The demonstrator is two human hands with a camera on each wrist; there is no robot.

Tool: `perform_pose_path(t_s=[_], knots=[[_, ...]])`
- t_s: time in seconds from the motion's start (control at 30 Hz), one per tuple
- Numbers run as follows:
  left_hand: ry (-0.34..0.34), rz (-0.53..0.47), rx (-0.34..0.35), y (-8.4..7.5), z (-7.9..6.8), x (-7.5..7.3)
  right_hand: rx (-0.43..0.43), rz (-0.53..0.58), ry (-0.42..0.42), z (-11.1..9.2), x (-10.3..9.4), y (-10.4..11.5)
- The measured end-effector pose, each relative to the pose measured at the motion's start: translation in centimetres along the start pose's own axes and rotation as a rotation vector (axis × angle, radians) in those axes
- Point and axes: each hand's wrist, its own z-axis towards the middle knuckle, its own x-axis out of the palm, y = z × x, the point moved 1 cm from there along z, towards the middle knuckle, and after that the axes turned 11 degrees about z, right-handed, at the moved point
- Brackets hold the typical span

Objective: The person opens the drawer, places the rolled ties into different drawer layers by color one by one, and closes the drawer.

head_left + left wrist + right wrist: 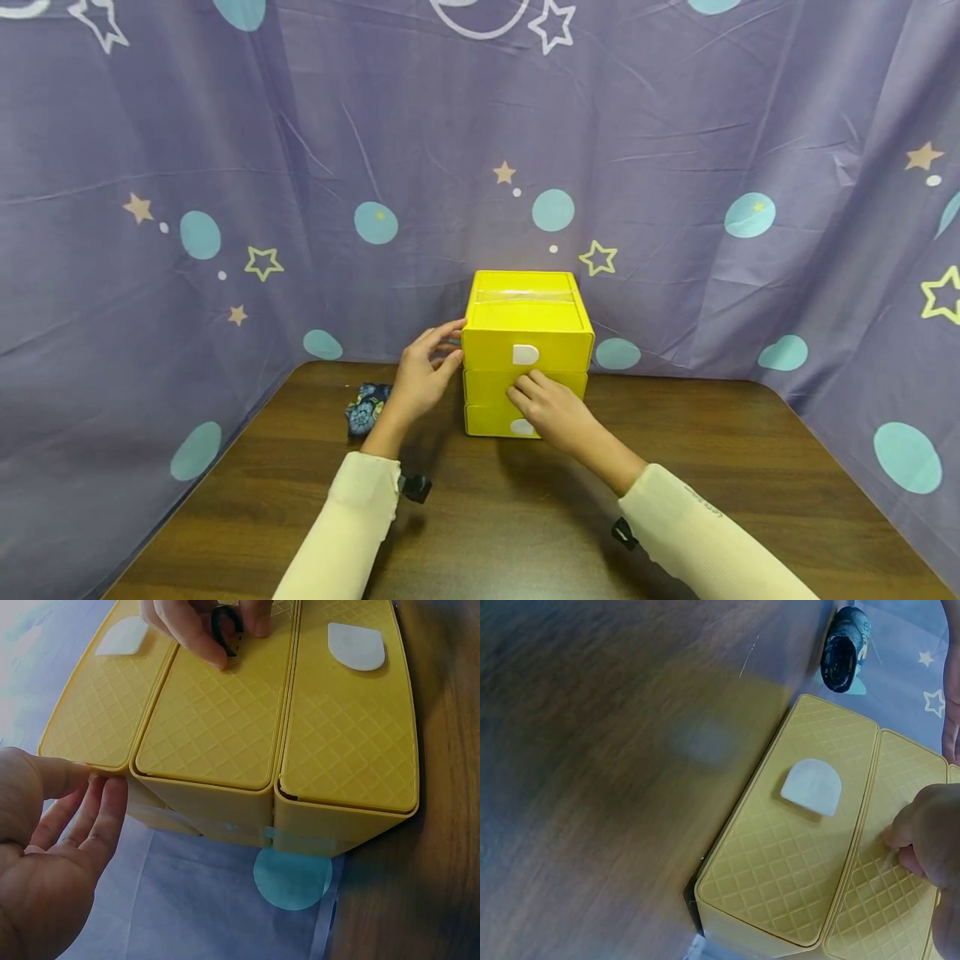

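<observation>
A yellow three-drawer box (528,350) stands at the back of the table, its fronts embossed with a diamond pattern. White rounded handles mark the top drawer (491,354) and the bottom drawer (352,727). My left hand (429,373) rests against the box's left side by the top drawer, fingers mostly extended, thumb near the front corner. At the middle drawer (217,720), my right hand (551,408) has its fingers curled around a dark curved edge (225,630), partly hidden by the fingers. All three drawers look pushed in.
A dark pouch with a blue floral pattern (365,410) stands left of the box, beyond my left wrist. Clear tape (525,295) crosses the box's top. Behind the wooden table (495,517) hangs a purple curtain (637,150) with stars and blue dots.
</observation>
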Motion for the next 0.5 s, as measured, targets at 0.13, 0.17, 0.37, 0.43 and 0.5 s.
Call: perform_pose_path(t_s=[0.13, 0.17, 0.37, 0.43, 0.5], knots=[[0.001, -0.001, 0.001, 0.0, 0.0, 0.1, -0.013, 0.01, -0.012, -0.2, -0.1, 0.0], [0.001, -0.004, 0.002, 0.1, 0.0, 0.1, -0.014, 0.017, -0.017, -0.2, -0.2, 0.1], [0.001, 0.002, 0.007, 0.2, 0.0, 0.0, -0.01, 0.087, -0.057, -0.1, -1.0, 0.4], [0.001, 0.009, 0.007, 0.2, -0.1, 0.0, -0.012, 0.1, -0.082, 0.2, -1.5, 0.4], [0.001, 0.012, 0.005, 0.3, -0.1, 0.0, -0.017, 0.109, -0.122, 0.4, -2.0, 0.5]])
